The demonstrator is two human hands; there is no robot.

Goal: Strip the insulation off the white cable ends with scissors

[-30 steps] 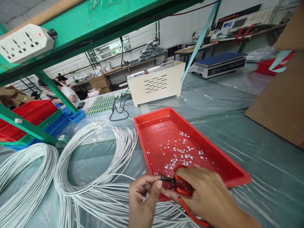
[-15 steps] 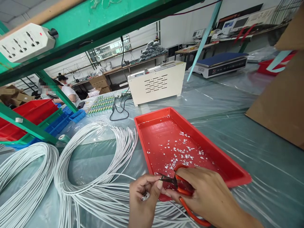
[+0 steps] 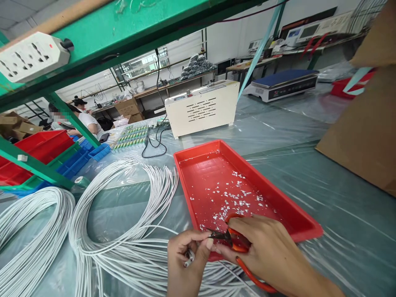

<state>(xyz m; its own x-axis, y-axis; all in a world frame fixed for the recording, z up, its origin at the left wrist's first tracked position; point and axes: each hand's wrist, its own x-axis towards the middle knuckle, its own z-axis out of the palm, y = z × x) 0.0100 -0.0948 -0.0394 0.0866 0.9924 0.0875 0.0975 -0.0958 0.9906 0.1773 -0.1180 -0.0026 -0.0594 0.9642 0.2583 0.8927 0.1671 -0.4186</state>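
Observation:
My left hand [image 3: 185,264] is closed in a pinch on the end of a white cable [image 3: 188,259], held at the near edge of the red tray [image 3: 278,196]. My right hand [image 3: 266,251] grips orange-handled scissors [image 3: 235,243]. Their dark blades point left and touch my left thumb and the cable end. Small white clippings [image 3: 238,200] lie scattered in the tray. Loops of white cables [image 3: 123,231] spread over the plastic-covered table to the left of my hands.
A second white cable coil [image 3: 27,231] lies far left. A cream machine box [image 3: 201,108] stands behind the tray, a scale [image 3: 281,84] beyond it. A cardboard box [image 3: 368,123] is at right. Green shelf frame [image 3: 40,165] with red and blue bins stands left. A person sits at back left.
The view has shifted slightly. My hands stay together at the tray's near edge with the scissors at the cable end.

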